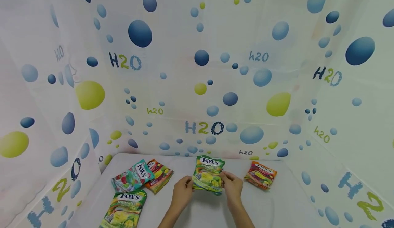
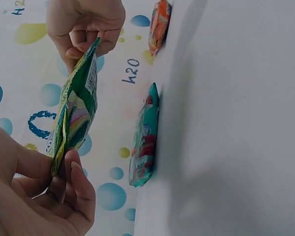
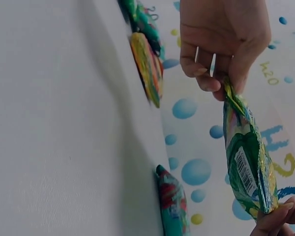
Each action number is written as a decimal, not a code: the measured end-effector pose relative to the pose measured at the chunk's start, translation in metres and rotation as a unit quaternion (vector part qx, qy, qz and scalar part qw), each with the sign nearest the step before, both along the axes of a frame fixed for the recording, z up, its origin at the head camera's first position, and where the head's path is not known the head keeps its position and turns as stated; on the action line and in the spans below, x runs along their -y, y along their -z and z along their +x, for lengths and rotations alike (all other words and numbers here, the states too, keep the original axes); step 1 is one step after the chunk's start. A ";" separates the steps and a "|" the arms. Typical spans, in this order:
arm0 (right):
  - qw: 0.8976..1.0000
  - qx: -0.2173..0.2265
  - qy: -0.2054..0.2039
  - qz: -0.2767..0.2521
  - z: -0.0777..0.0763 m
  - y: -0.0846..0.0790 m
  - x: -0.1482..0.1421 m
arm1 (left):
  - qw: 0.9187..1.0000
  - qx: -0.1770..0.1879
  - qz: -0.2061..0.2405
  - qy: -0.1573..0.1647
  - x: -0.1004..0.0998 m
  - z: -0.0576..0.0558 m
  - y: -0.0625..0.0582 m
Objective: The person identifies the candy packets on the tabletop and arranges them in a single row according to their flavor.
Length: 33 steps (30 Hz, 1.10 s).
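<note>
Both hands hold a green and yellow Fox's Spring Tea candy bag (image 1: 208, 175) upright above the table, its printed front towards the head camera. My left hand (image 1: 182, 192) pinches one side edge between thumb and fingers. The opposite edge is pinched by my right hand (image 1: 231, 187). The bag's back, with a barcode, shows in the right wrist view. Beyond it on the table lies a teal candy bag (image 2: 145, 142), which the held bag hides from the head view.
To the left lie another teal candy bag (image 1: 133, 176), partly over an orange-red one (image 1: 160, 175), and a second green Spring Tea bag (image 1: 124, 211) nearer. An orange Fruits bag (image 1: 261, 175) lies right of my right hand. Bubble-printed walls (image 1: 172, 91) enclose the white table (image 1: 261, 207).
</note>
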State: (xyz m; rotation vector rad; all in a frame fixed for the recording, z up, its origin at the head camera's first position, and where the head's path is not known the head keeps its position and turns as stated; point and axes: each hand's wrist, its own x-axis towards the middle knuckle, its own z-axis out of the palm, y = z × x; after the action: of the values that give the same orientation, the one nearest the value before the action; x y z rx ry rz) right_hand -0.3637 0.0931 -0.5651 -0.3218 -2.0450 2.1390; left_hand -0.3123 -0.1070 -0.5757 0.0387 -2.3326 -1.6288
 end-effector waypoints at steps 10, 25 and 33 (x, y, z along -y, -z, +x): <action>1.000 0.010 0.003 0.006 0.015 0.006 0.016 | 0.999 0.030 -0.010 -0.038 0.007 0.018 0.003; 1.000 0.020 -0.001 -0.009 0.033 0.004 0.036 | 0.995 0.059 -0.035 -0.069 0.020 0.037 0.004; 0.999 0.033 -0.002 -0.016 0.044 0.004 0.045 | 0.993 0.087 -0.035 -0.067 0.028 0.049 0.002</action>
State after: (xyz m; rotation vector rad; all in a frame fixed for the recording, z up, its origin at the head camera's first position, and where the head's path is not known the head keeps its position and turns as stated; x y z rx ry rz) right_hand -0.3194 0.0478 -0.5691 -0.3968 -2.0503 2.1926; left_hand -0.2636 -0.1352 -0.5775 0.3290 -2.4542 -1.5337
